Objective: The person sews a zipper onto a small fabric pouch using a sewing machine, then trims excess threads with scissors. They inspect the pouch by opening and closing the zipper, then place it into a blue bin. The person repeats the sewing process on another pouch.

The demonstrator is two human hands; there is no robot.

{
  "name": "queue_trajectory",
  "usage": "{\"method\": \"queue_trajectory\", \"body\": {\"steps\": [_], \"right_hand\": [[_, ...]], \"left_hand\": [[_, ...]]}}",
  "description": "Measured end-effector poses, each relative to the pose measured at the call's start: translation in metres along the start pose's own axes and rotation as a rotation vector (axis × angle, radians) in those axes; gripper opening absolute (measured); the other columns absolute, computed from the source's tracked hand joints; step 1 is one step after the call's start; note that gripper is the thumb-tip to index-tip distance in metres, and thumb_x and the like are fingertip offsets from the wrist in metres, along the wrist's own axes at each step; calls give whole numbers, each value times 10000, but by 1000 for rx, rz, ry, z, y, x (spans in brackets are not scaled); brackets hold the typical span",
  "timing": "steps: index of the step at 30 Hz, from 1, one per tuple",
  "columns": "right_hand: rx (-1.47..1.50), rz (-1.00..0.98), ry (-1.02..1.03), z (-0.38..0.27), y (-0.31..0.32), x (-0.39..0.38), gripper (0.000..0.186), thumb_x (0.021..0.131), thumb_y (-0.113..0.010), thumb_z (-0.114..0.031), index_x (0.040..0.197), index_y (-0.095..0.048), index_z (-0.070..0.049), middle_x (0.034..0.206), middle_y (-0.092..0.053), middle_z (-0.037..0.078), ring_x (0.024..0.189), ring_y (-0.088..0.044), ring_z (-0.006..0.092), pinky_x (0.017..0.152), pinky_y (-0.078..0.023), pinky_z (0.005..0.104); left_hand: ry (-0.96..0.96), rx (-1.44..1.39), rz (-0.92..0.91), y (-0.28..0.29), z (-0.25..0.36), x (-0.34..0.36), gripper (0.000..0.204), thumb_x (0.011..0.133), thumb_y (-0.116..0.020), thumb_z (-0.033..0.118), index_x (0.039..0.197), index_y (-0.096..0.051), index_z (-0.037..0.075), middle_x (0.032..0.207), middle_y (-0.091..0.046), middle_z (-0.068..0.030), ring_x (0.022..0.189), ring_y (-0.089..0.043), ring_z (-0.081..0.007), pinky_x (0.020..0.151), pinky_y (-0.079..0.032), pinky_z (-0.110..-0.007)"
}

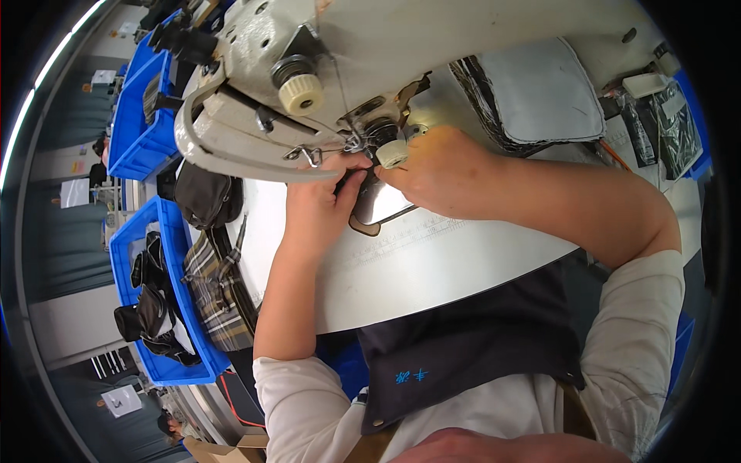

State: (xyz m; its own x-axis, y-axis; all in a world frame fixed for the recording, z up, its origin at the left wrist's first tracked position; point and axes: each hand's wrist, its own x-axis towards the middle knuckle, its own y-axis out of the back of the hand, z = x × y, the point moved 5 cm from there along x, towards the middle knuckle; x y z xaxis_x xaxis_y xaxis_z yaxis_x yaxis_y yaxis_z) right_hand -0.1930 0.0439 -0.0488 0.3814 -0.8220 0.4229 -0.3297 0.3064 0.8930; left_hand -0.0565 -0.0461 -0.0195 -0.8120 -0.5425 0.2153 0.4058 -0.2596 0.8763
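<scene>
A cream industrial sewing machine (409,42) fills the top of the head view above a white table (432,270) with a printed ruler. My left hand (324,201) is just left of the needle area, thumb and fingers closed on a small dark piece (347,176), largely hidden. My right hand (432,170) is curled at the right of the needle, beside a cream knob (392,153); its fingertips and what they hold are hidden. A metal plate (378,204) lies under the hands.
Stacked white-and-dark fabric pieces (540,92) and plastic-wrapped packets (671,131) lie at right. At left are blue bins (204,363) with black items, a dark pouch (204,197) and plaid fabric (212,285). People are partly visible at far left.
</scene>
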Motion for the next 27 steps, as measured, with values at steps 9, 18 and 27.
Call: {"method": "queue_trajectory", "body": {"steps": [9,18,27], "right_hand": [[-8,-85,5,3,-14,1,63,760,-673,-127,785,-629,-90,671,-603,36,648,-639,216,559,-484,362],[-38,-103,-9,2,-14,-2,114,751,-689,-154,799,-608,-89,658,-584,21,619,-630,199,559,-475,359],[-16,-121,-30,1,-14,0,91,738,-680,-126,789,-612,-92,679,-593,30,656,-632,205,596,-484,347]], "left_hand": [[128,-279,-239,-24,-36,-2,187,946,-610,14,1130,-632,36,1040,-605,-21,969,-544,-148,876,-425,-271],[260,-163,-74,-24,-9,-1,269,771,-673,29,1036,-646,70,853,-568,15,833,-536,-132,800,-442,-278],[-245,486,275,-16,17,-4,250,673,-789,59,897,-707,135,870,-698,-37,784,-633,-266,689,-509,-378]]}}
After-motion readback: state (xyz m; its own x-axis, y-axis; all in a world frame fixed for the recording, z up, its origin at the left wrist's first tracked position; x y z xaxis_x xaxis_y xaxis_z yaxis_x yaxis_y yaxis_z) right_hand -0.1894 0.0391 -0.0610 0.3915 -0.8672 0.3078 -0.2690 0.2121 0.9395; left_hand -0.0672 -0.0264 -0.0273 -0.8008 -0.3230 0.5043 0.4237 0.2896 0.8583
